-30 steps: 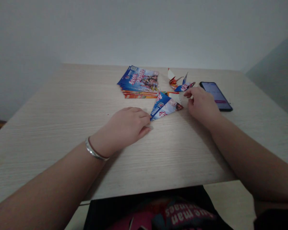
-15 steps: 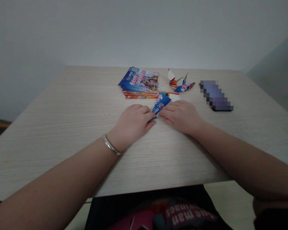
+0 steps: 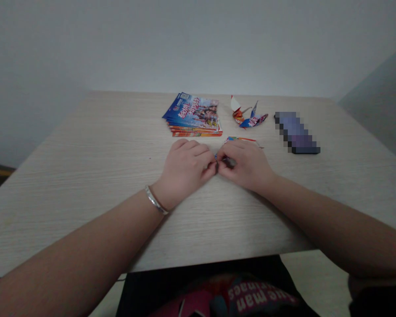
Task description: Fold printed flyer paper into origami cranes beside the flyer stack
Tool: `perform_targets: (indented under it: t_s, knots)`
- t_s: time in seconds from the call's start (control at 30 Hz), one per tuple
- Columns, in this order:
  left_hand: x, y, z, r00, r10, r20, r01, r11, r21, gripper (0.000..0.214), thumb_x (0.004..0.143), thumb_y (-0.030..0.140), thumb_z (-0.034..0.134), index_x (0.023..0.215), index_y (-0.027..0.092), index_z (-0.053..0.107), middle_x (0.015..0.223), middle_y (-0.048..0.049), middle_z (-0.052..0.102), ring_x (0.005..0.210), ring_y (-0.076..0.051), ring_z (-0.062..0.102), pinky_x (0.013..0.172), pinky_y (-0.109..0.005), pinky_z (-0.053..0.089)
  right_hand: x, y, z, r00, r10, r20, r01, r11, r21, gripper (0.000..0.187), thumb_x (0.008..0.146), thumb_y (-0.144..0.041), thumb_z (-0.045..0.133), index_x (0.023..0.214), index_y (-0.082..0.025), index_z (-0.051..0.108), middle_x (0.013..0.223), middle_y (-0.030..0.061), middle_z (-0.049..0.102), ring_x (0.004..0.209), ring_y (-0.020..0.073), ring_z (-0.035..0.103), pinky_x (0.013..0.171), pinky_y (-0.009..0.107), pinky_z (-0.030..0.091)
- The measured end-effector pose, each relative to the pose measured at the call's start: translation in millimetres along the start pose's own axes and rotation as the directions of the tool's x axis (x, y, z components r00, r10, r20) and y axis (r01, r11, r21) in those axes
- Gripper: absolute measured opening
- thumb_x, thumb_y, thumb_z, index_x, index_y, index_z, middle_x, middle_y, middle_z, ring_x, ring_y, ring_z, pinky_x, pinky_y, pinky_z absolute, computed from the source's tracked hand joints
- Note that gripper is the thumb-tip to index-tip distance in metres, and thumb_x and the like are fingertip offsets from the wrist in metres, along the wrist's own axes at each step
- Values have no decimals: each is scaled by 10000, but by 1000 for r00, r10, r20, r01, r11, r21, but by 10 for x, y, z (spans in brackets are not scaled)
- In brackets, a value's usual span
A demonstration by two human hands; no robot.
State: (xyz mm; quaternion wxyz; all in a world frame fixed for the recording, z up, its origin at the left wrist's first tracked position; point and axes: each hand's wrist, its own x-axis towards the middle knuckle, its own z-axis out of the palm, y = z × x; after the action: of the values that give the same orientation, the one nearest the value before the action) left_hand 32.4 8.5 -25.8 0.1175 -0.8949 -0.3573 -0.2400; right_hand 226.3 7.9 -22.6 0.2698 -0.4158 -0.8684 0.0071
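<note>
A folded piece of printed paper (image 3: 240, 139) lies on the light wooden table (image 3: 95, 149), mostly hidden under my hands; only its far edge shows. My left hand (image 3: 186, 169), with a silver bracelet on the wrist, is curled and pinches the paper's near corner. My right hand (image 3: 242, 165) is also curled, its fingertips meeting the left hand's at that corner. Both hands rest on the table.
A fanned stack of blue printed leaflets (image 3: 193, 114) lies behind my hands. To its right stand folded paper cranes (image 3: 249, 116). A phone (image 3: 297, 132) lies flat further right. The table's near edge runs just below my forearms.
My right hand came back from the cranes to the folded paper and closed on it beside the left hand. The paper triangle is now folded smaller and covered by both hands.
</note>
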Motion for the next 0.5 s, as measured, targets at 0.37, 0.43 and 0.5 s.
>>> perform_targets:
  t_s: [0.37,0.43,0.5]
  knots:
    - [-14,-162,-207,997,-49,64,49,999,-3,207,893,235,540,710,211,633,795,-28,695,793,-210,594,778,-390,425,-60,218,-91,997,67,-41,-67,998,-2,71,727,-173,573,745,-224,619,738,9,680,715,189,623,719,322,443]
    - [-21,-207,-220,997,-57,50,57,998,-7,213,896,233,532,707,206,625,774,-34,676,782,-209,591,765,-380,430,-75,288,-114,994,92,-66,-93,996,-12,69,725,-177,581,750,-224,624,769,16,699,745,200,642,735,330,455]
    - [-26,-245,-218,997,-65,50,66,997,-26,215,898,236,524,708,198,618,756,-42,651,761,-205,582,734,-361,432,-91,351,-141,991,101,-90,-104,994,-39,66,725,-183,588,754,-223,631,786,23,708,764,209,652,737,335,462]
